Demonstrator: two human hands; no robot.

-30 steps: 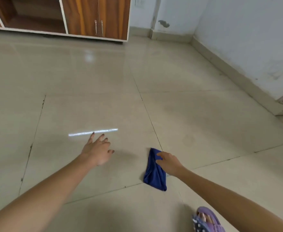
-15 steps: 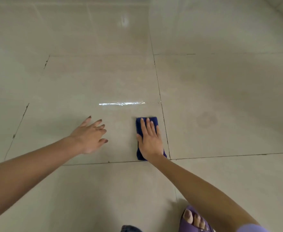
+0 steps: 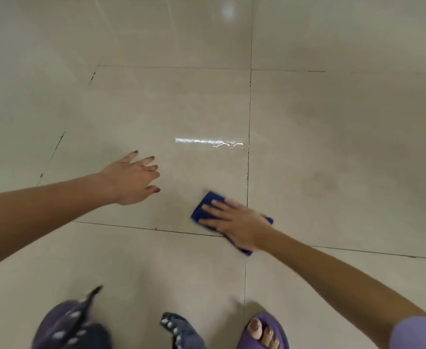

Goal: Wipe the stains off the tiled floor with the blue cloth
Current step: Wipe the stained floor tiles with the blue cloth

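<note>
The blue cloth (image 3: 206, 203) lies flat on the beige tiled floor (image 3: 171, 102), across a crossing of grout lines. My right hand (image 3: 234, 220) presses flat on top of it, fingers spread and pointing left, covering most of the cloth. My left hand (image 3: 131, 180) hovers palm down just over the tile to the left, fingers apart, holding nothing. A faint round stain (image 3: 319, 183) shows on the tile to the right of the cloth, with a duller smudged patch (image 3: 332, 114) farther away.
A bright streak of reflected light (image 3: 209, 142) lies on the tile beyond the cloth. A foot in a purple slipper (image 3: 262, 332) and patterned purple clothing (image 3: 68, 326) fill the bottom edge. Dark grout lines (image 3: 249, 117) divide the large tiles.
The view has tipped further down and the cabinet and walls are out of sight. My right hand went from picking at the cloth's edge to pressing flat, then slid it right and turned it.
</note>
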